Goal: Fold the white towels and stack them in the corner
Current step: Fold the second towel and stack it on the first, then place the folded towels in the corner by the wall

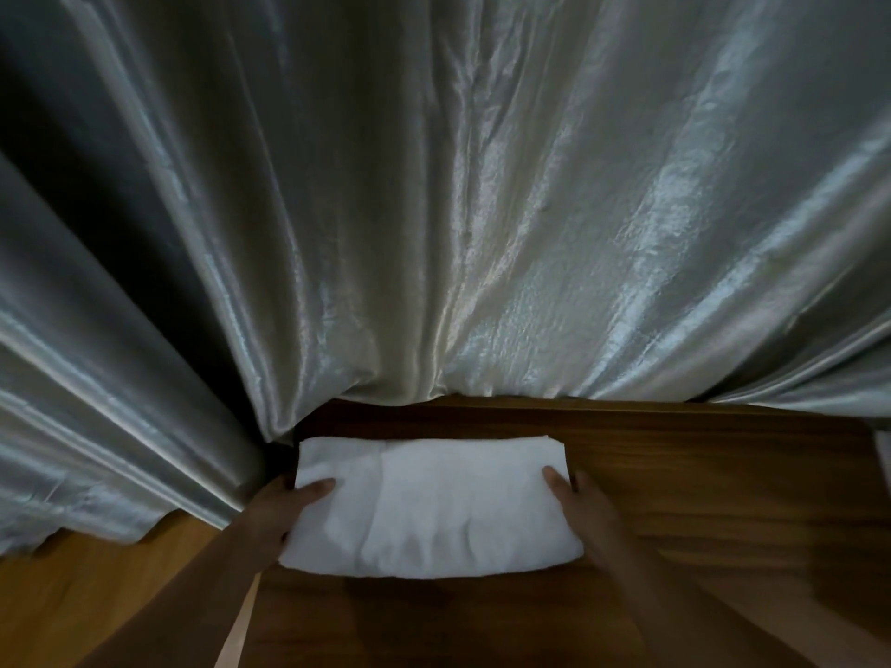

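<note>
I see the folded white towel (pixel 429 508) at the far left corner of the wooden table (pixel 699 474), my left hand (pixel 284 508) and right hand (pixel 583 503) gripping its ends, thumbs on top, a shiny curtain (pixel 434 209) hanging just behind the table.

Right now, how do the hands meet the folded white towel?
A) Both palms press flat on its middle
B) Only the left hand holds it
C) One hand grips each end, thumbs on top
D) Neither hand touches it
C: the left hand grips the left end of the folded white towel and the right hand grips the right end, and each thumb lies on the top surface.
</note>
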The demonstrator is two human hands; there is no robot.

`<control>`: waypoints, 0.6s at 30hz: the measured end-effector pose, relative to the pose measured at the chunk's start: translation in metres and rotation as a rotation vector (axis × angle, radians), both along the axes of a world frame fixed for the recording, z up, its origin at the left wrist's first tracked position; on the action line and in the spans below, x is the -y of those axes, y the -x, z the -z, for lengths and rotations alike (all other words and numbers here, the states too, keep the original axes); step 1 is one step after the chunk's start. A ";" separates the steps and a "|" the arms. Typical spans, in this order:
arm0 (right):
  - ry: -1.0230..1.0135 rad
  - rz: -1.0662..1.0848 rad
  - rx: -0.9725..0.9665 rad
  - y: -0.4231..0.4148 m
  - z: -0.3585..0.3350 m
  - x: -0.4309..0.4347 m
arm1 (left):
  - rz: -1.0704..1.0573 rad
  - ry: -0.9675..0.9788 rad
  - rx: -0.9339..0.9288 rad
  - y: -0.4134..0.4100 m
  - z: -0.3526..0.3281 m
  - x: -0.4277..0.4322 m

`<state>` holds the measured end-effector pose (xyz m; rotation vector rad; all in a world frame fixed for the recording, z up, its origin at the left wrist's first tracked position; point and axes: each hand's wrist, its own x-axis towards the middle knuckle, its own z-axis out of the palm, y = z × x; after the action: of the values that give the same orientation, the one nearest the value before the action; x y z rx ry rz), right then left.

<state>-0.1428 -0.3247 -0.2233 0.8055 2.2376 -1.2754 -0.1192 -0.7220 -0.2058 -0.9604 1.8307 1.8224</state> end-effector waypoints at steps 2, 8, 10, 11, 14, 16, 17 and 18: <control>-0.012 -0.010 -0.036 -0.001 -0.003 -0.002 | -0.027 0.026 0.030 -0.001 0.002 0.001; -0.025 -0.011 -0.156 -0.013 -0.029 -0.016 | -0.011 -0.111 0.116 -0.004 -0.007 -0.007; -0.037 -0.001 -0.171 -0.020 -0.038 -0.027 | 0.005 -0.155 0.158 -0.004 -0.005 -0.009; -0.043 0.006 -0.178 -0.025 -0.042 -0.035 | -0.008 -0.164 0.168 -0.006 -0.009 -0.012; -0.049 0.025 -0.187 -0.041 -0.058 -0.060 | 0.019 -0.198 0.145 -0.007 -0.013 -0.028; -0.055 0.031 -0.198 -0.052 -0.070 -0.079 | 0.052 -0.225 0.086 -0.013 -0.029 -0.049; -0.064 0.033 -0.203 -0.057 -0.078 -0.090 | 0.069 -0.233 0.069 -0.016 -0.042 -0.062; -0.073 0.034 -0.209 -0.062 -0.085 -0.102 | 0.104 -0.236 0.029 -0.019 -0.048 -0.075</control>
<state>-0.0806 -0.2226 -0.1381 0.7704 2.4567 -1.3551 -0.0999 -0.6472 -0.1574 -0.7857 1.5740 1.8981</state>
